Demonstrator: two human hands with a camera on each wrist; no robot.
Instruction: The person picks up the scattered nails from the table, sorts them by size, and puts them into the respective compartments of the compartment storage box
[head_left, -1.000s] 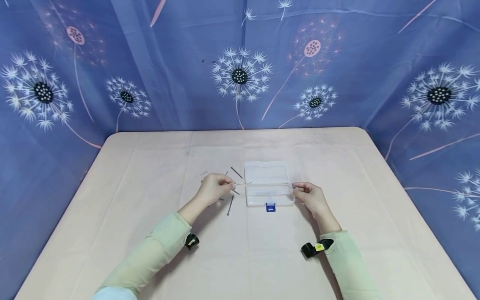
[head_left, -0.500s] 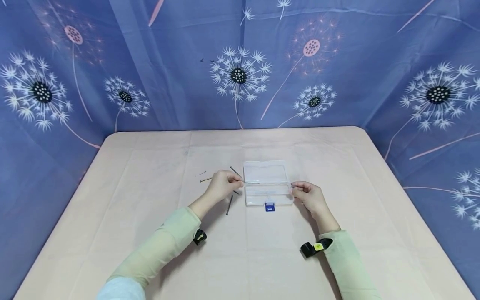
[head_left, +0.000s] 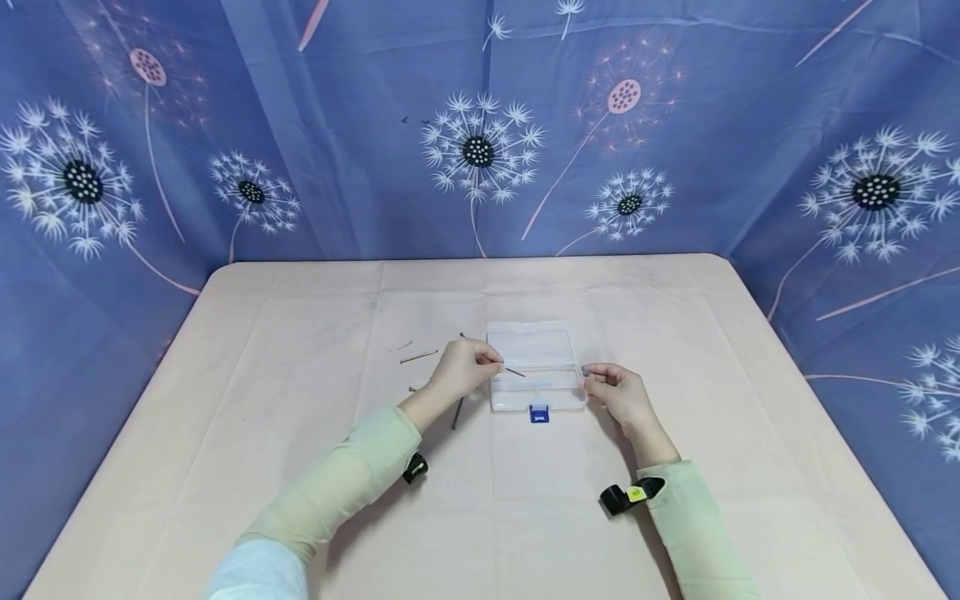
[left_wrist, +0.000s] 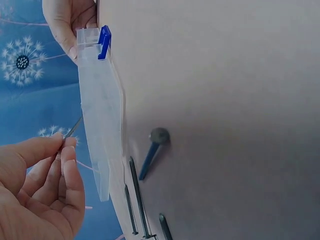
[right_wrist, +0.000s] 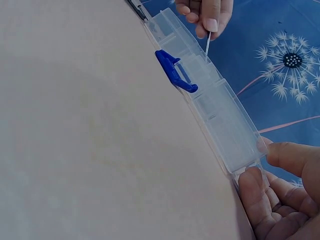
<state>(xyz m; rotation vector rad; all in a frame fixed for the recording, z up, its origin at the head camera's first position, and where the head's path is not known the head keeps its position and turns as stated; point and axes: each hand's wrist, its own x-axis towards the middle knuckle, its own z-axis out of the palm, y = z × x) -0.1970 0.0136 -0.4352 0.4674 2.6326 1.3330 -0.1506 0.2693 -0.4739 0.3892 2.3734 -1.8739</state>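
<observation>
A clear plastic box [head_left: 530, 342] lies on the table with its lid swung back and a blue latch [head_left: 539, 413] at its front. My left hand [head_left: 467, 367] pinches a thin nail [head_left: 515, 372] between thumb and fingertips, its free end pointing over the box. In the right wrist view that nail [right_wrist: 208, 46] slants down toward the box's compartments; whether it touches them I cannot tell. At the box's right end, my right hand [head_left: 621, 396] grips the wall between thumb and fingers.
Several loose nails lie left of the box, among them a brassy one [head_left: 418, 357], a tiny one [head_left: 405, 345] and a dark one [head_left: 457, 414] partly behind the left hand. A blue dandelion-patterned cloth [head_left: 360, 167] hangs behind the pale tabletop [head_left: 322, 308].
My left hand has moved right with the nail, from beside the box to over its left part, and the nail's tip has swung downward. The right hand stays at the box's end.
</observation>
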